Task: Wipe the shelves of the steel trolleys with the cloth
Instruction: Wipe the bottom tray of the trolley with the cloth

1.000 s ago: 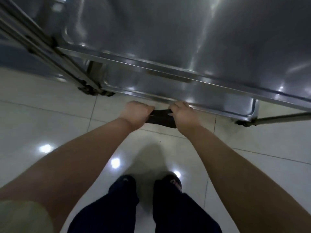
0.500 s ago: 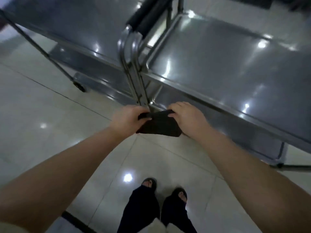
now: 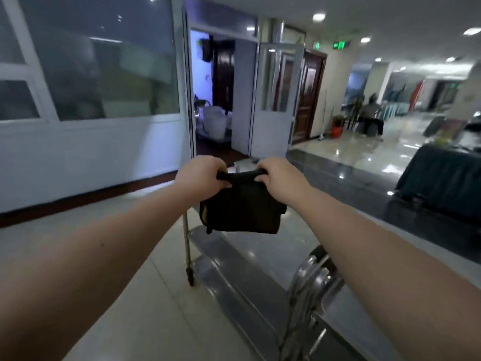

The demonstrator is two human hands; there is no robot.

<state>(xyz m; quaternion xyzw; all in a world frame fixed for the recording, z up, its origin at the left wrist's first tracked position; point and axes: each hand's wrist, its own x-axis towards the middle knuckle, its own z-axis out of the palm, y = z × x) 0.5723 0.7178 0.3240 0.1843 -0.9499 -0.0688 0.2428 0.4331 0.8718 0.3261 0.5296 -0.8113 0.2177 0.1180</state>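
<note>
A dark folded cloth hangs in the air in front of me, its top edge stretched between both hands. My left hand grips its left top corner and my right hand grips its right top corner. Below the cloth stands a steel trolley with shiny shelves, one wheeled leg at its left. The curved steel handles of the trolleys rise at the lower right, partly behind my right forearm. The cloth hangs apart from the shelves.
A white wall with large windows runs along the left. An open doorway with a glass door lies ahead. A table under a dark cover stands at the right on glossy floor. Pale floor tiles lie at my left.
My view has swung up from the floor and trolley shelves to the room ahead. Both hands have kept hold of the cloth and lifted it higher, and it now hangs spread out.
</note>
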